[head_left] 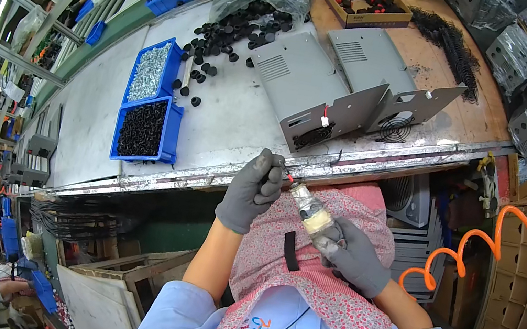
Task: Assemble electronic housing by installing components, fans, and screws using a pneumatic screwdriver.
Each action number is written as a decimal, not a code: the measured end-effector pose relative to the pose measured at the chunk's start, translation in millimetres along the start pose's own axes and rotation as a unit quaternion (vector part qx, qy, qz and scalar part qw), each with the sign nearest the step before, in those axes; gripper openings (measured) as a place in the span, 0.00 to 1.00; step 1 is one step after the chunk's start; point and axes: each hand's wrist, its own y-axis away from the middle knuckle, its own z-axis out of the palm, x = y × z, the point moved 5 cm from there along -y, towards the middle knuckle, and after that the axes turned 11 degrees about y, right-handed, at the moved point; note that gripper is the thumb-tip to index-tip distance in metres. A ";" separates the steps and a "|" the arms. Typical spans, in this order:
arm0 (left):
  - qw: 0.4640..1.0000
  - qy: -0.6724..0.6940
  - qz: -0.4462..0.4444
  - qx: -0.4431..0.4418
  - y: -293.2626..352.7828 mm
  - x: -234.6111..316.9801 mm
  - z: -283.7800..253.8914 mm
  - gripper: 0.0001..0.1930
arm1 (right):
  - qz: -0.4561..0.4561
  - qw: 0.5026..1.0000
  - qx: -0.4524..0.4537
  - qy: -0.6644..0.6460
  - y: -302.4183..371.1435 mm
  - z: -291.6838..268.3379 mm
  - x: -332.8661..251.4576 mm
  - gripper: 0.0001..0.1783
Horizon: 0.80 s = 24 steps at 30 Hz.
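Observation:
My right hand is wrapped round a power screwdriver bound in pale, worn tape, its red-collared bit pointing up and left. At that tip my left hand is closed in a pinch; whatever sits between its fingertips is too small to make out. Both hands wear grey gloves and are held before the bench's front edge. Just beyond them stands a bent grey metal panel with vent slots, and a red and white connector hangs on its upright face. A second grey panel stands behind it, to the right.
Two blue bins hold silver screws and black screws. Black round caps spill from a plastic bag. Farther back are a carton of red and black parts and black wire grilles. An orange coiled hose hangs at the right.

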 end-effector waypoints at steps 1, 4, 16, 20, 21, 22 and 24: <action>0.998 -0.018 0.030 0.048 -1.1 -1.7 -1.3 0.21 | 0.002 1.000 -0.003 0.003 0.0 0.7 -1.6 0.20; 0.987 -0.045 0.052 0.147 -4.3 -2.9 17.6 0.20 | -0.002 1.000 0.002 -0.010 0.3 0.0 1.1 0.21; 0.994 -0.060 0.038 0.087 -0.7 -1.0 13.7 0.14 | 0.001 1.000 -0.012 0.025 -2.7 0.9 4.7 0.21; 0.998 -0.041 -0.004 0.042 1.8 -0.4 9.5 0.17 | 0.007 1.000 -0.010 0.016 -1.3 2.0 2.1 0.22; 0.998 -0.036 -0.004 0.042 2.2 -0.8 9.1 0.18 | 0.003 1.000 -0.010 0.017 -2.1 2.3 3.5 0.22; 0.999 -0.031 -0.004 0.042 2.5 -1.3 10.7 0.19 | -0.001 1.000 -0.010 0.018 -3.6 2.8 6.4 0.22; 0.998 -0.048 0.008 0.041 1.9 -1.5 14.0 0.20 | 0.001 1.000 -0.008 0.019 -4.2 2.6 7.9 0.21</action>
